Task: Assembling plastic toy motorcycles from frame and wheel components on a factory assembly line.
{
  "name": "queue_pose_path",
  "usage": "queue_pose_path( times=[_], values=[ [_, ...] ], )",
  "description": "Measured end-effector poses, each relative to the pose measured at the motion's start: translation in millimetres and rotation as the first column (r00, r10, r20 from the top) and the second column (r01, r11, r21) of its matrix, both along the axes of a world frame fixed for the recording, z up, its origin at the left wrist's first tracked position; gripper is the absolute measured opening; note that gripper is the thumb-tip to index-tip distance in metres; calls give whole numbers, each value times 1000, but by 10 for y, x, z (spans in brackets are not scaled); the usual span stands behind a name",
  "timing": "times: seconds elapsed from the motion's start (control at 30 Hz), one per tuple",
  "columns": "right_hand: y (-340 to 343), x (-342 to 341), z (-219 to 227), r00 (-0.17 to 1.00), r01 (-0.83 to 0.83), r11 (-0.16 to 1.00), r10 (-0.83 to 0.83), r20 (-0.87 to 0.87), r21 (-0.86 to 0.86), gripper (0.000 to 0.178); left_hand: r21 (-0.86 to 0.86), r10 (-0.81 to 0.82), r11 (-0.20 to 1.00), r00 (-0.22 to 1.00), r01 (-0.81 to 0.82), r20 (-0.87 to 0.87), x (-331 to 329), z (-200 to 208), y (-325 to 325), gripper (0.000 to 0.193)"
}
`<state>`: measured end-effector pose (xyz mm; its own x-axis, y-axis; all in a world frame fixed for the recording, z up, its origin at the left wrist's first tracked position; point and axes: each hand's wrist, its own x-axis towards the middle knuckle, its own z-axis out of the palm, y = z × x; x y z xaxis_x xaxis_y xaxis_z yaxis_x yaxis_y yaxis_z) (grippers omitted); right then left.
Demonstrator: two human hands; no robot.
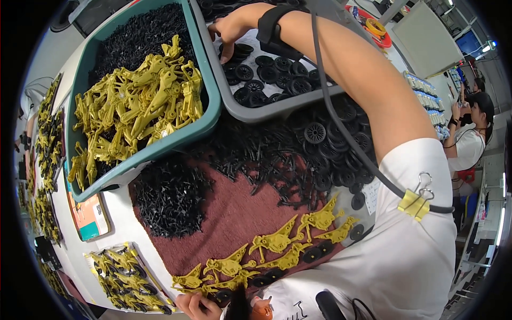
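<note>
My right hand (232,33) reaches into the far grey bin (256,114), its fingers apart and pointing down beside loose black toy wheels (282,74). Nothing shows between them. At the lower edge, my left hand (197,306) has its fingers curled next to the nearest yellow toy motorcycle body (189,279); whatever they pinch is hidden. Two slanting rows of yellow bodies (277,240) lie along the near side of a dark red cloth (224,208). Black wheels (312,255) sit along the near row.
A teal bin (213,106) holds yellow parts (144,101) over small black pieces. Black piles (170,200) and more wheels (341,138) cover the cloth's far side. Bagged yellow toys (128,277) lie left. A black cable (341,128) crosses my right arm. Another person (472,133) sits far right.
</note>
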<state>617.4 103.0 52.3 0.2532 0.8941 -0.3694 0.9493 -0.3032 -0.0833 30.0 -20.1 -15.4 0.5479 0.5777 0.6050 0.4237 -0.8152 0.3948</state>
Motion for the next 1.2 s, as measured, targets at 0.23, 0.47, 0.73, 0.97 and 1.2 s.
queue_pose_path(
  times=[0.23, 0.47, 0.73, 0.97, 1.2],
  values=[
    [-128, -65, 119, 976, 26, 980, -68, -207, -199, 78, -65, 42, 997, 997, -46, -57, 49, 25, -4, 9],
    [-628, -563, 481, 961, -31, 943, -63, -268, -333, 74, -71, 19, 997, 997, -24, -71, 38, 43, 15, 11],
    [-617, -154, 779, 749, -210, 778, -262, -608, -593, 73, -63, 29, 998, 999, -31, -37, 66, 24, 10, 10],
    [-745, -335, 702, 963, 145, 854, -238, -127, -499, 70, -58, 34, 998, 998, -37, -50, 59, 49, 15, 10],
    [-721, -461, 482, 839, 197, 837, -414, -353, -511, 101, -92, 23, 995, 999, -26, -42, 61, 60, 10, 14]
  ],
)
